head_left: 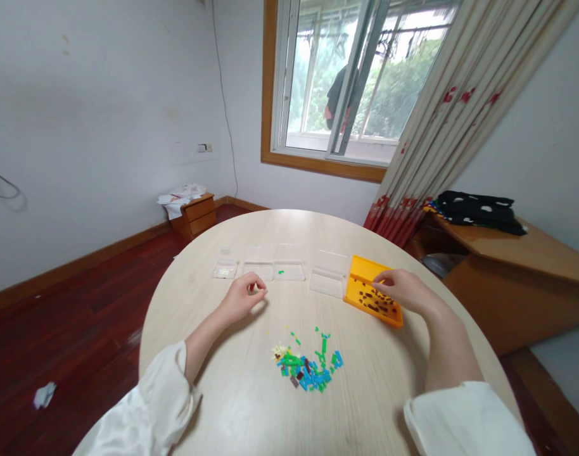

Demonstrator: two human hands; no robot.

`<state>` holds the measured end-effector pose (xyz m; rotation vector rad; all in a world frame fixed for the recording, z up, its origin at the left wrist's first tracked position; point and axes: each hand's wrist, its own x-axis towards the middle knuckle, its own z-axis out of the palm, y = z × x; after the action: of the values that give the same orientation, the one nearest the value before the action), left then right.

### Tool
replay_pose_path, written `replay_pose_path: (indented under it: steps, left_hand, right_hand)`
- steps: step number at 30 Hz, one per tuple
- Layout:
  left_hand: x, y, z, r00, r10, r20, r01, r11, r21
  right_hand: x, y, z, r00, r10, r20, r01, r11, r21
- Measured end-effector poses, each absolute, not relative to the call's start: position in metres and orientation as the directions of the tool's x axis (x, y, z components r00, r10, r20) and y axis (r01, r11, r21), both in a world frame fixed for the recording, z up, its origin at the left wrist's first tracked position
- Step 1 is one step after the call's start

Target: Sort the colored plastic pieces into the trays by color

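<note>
My left hand (243, 297) hovers over the table left of centre, its fingers curled into a pinch; anything between the fingertips is too small to make out. My right hand (403, 289) reaches over the yellow box (355, 286), thumb and fingertips pinched together, and what they hold, if anything, is hidden. Small dark brown bricks (375, 304) lie scattered inside that box. Nearer to me is a loose pile of small bricks (313, 373), mostly green and blue, with some cream, yellow and brown ones.
A row of lidded clear plastic boxes (326, 283) stands open across the table (232, 392). One clear box holds a few green bricks (280, 272); the small leftmost box (224, 270) has pale pieces inside. Beyond the table are a curtain (441, 120) and a wooden desk (503, 253).
</note>
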<state>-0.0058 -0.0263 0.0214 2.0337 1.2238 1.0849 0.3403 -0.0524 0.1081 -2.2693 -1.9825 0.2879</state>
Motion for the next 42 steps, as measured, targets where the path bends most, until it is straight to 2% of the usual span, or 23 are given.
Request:
replay_pose_path:
  steps: [5,8,14,20,26,30,33,36,39,42]
  left_hand:
    - [-0.03,-0.004,0.02,-0.063,0.892,0.447,0.56,-0.339,0.756]
    - [-0.049,0.007,0.018,-0.216,0.857,0.468,0.63,-0.244,0.737]
    - [-0.074,0.019,0.011,-0.316,0.846,0.43,0.736,-0.067,0.674]
    - [-0.072,0.022,0.002,-0.342,0.863,0.372,0.782,0.041,0.623]
    - [-0.063,0.017,0.007,-0.259,0.853,0.453,0.731,-0.133,0.669]
    - [-0.048,0.004,0.015,-0.05,0.863,0.502,0.61,-0.372,0.7]
    - [-0.033,-0.008,0.017,0.204,0.878,0.433,0.507,-0.474,0.72]
    - [-0.018,-0.018,0.013,0.405,0.855,0.323,0.44,-0.492,0.752]
    - [-0.01,-0.022,0.006,0.511,0.826,0.239,0.418,-0.482,0.77]
    - [-0.009,-0.022,0.003,0.53,0.818,0.222,0.409,-0.476,0.779]
  right_hand:
    - [0.299,-0.059,0.117,-0.156,0.978,-0.137,0.944,0.106,-0.312]
    - [0.274,-0.065,0.122,-0.246,0.955,-0.165,0.931,0.186,-0.313]
    - [0.239,-0.084,0.132,-0.327,0.892,-0.312,0.935,0.258,-0.244]
    - [0.207,-0.094,0.116,-0.374,0.795,-0.478,0.926,0.346,-0.149]
    - [0.189,-0.094,0.101,-0.48,0.777,-0.408,0.874,0.466,-0.141]
    - [0.189,-0.093,0.098,-0.489,0.78,-0.391,0.868,0.481,-0.127]
    - [0.191,-0.094,0.099,-0.468,0.774,-0.425,0.877,0.467,-0.116]
    - [0.191,-0.095,0.101,-0.466,0.752,-0.467,0.874,0.473,-0.109]
    - [0.188,-0.095,0.102,-0.46,0.709,-0.535,0.868,0.486,-0.101]
    - [0.185,-0.094,0.102,-0.436,0.679,-0.592,0.867,0.493,-0.073]
